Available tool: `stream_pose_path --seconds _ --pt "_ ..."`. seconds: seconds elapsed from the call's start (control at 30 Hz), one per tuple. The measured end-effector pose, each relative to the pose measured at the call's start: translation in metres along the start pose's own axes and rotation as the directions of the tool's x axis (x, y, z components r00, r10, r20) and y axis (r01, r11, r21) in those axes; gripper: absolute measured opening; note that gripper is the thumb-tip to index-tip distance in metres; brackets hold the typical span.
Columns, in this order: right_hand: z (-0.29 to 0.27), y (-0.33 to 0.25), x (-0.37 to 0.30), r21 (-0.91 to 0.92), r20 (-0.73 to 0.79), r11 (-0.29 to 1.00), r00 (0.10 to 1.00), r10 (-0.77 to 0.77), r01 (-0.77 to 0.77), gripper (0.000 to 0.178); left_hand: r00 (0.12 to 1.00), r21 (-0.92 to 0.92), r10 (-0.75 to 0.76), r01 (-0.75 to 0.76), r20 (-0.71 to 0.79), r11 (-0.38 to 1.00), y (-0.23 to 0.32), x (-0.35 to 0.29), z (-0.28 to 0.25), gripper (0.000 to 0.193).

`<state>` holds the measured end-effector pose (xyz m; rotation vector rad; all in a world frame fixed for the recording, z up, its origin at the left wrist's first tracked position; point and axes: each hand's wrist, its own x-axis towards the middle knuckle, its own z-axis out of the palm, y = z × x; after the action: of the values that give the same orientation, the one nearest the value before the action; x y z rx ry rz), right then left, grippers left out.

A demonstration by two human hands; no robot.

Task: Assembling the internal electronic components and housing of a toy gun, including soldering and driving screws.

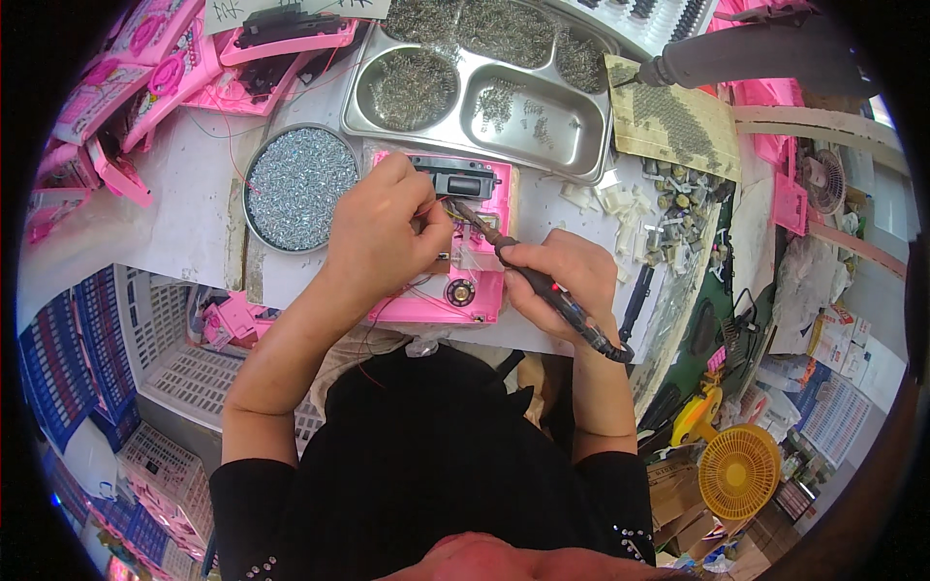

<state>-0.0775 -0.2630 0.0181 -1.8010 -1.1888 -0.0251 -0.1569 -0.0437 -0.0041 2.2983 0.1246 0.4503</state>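
A pink plastic toy housing [415, 309] lies open on the bench in front of me. It holds a black part [463, 184] at its far end, a small round speaker [459, 291] at its near end and thin wires between. My right hand [572, 273] grips a black soldering iron [544, 287], its tip pointing far left into the housing. Close to that tip, my left hand [389, 215] is closed in a pinch over the housing's left side. A thin wire appears to be between its fingertips, partly hidden by the fingers.
A round tray of small silvery screws [302, 189] stands left of the housing. Behind it lies a steel compartment tray [581, 145] with springs and small metal parts. White plastic parts [615, 200] lie at right, pink housings [174, 82] at far left. A dark tool [746, 60] juts in from upper right.
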Motion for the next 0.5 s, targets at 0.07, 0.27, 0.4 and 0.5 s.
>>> stream_pose_path --seconds 0.07,0.27,0.4,0.5 --pt "0.0 -0.001 0.001 -0.008 0.002 1.0 1.0 0.006 -0.006 0.032 1.0 0.019 0.007 -0.007 0.0 1.0 -0.001 0.0 0.0 0.014" --pt "-0.003 -0.003 -0.002 -0.019 -0.002 1.0 1.0 0.007 -0.007 0.031 1.0 0.033 0.0 0.0 -0.01 0.999 0.0 -0.001 0.003 0.015" --pt "-0.013 -0.008 -0.007 -0.017 -0.009 1.0 1.0 0.013 -0.013 0.029 1.0 0.029 -0.003 0.004 -0.018 1.0 -0.001 -0.001 0.003 0.016" --pt "-0.021 -0.014 -0.013 -0.025 -0.049 0.999 0.999 0.019 -0.02 0.027 1.0 0.028 0.005 -0.005 -0.019 1.0 -0.002 -0.001 0.004 0.015"
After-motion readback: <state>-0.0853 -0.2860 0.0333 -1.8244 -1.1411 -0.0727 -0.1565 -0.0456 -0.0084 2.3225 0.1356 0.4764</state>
